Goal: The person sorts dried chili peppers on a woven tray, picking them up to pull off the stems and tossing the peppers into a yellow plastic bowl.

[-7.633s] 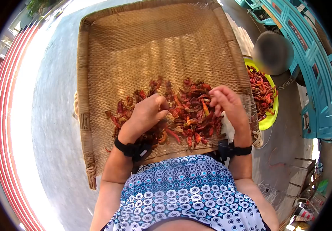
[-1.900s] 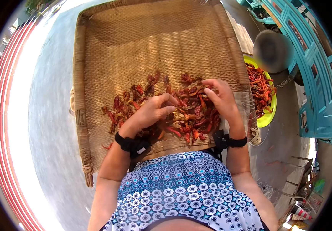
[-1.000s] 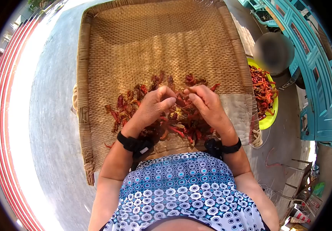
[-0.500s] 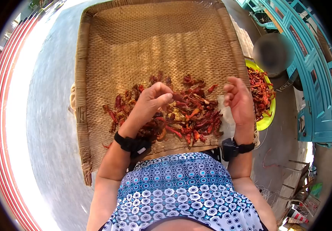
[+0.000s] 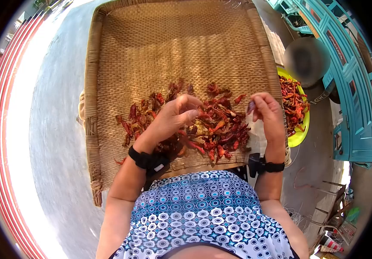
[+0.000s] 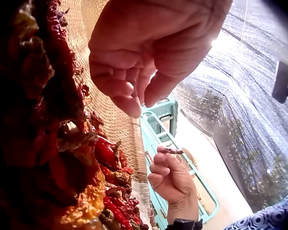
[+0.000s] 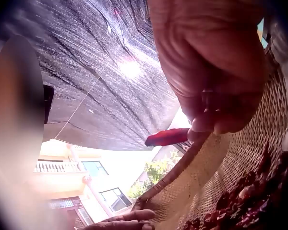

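Dried red chili peppers point(image 5: 222, 123) lie in a loose heap on the near half of a woven tray point(image 5: 186, 47). At the tray's right side, my right hand point(image 5: 270, 113) pinches one dried chili pepper point(image 7: 168, 137) between thumb and fingers, its free end sticking out. That pepper looks dark in the head view and red in the right wrist view. My left hand point(image 5: 175, 115) hovers over the heap's middle, fingers loosely bent and thumb apart from them. The left wrist view shows nothing between those fingers. Peppers beneath the left hand are partly hidden.
A yellow-green basin point(image 5: 299, 137) full of red peppers stands beyond the tray's right edge. Pale cloth point(image 5: 258, 142) covers part of the tray's near right. A turquoise metal frame point(image 5: 354, 86) stands farther right, and a blurred round shape point(image 5: 307, 60) is by the basin.
My right hand has gone from the heap beside the left hand to the tray's right side; a pepper now shows in its fingertips. The left hand stays over the heap, thumb and forefinger farther apart.
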`<state>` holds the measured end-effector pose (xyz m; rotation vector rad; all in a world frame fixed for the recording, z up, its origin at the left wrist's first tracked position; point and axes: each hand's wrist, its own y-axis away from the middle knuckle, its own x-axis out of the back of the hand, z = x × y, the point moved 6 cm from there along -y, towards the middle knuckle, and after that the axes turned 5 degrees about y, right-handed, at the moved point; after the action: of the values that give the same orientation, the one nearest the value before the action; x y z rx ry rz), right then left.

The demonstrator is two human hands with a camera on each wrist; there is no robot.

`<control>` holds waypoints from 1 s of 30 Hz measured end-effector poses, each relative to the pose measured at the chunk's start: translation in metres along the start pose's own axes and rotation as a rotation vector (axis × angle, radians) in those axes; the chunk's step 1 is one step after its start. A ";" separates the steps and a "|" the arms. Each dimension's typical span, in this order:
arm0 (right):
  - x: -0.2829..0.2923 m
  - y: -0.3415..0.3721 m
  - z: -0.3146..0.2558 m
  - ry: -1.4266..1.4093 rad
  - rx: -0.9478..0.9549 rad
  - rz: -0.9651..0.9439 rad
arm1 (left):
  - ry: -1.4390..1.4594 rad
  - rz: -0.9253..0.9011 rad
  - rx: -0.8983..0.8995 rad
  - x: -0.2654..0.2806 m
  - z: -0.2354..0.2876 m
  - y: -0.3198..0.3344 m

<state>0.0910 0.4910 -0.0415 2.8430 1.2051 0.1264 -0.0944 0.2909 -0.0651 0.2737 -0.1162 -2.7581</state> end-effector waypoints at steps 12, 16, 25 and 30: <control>-0.052 0.017 -0.003 0.896 0.213 -0.120 | -0.052 0.025 0.047 0.008 -0.009 -0.003; -0.055 0.016 0.001 0.879 0.168 -0.113 | -0.076 0.013 0.051 0.006 -0.006 -0.003; -0.095 0.026 -0.006 0.357 -0.014 -0.392 | -0.029 -0.101 0.038 -0.003 -0.013 -0.003; -0.077 0.018 0.011 0.201 -0.115 -0.339 | -0.172 0.014 0.033 0.009 -0.010 -0.002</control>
<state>0.0512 0.4230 -0.0555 2.5323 1.6382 0.4569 -0.1010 0.2892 -0.0771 0.0440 -0.2065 -2.7641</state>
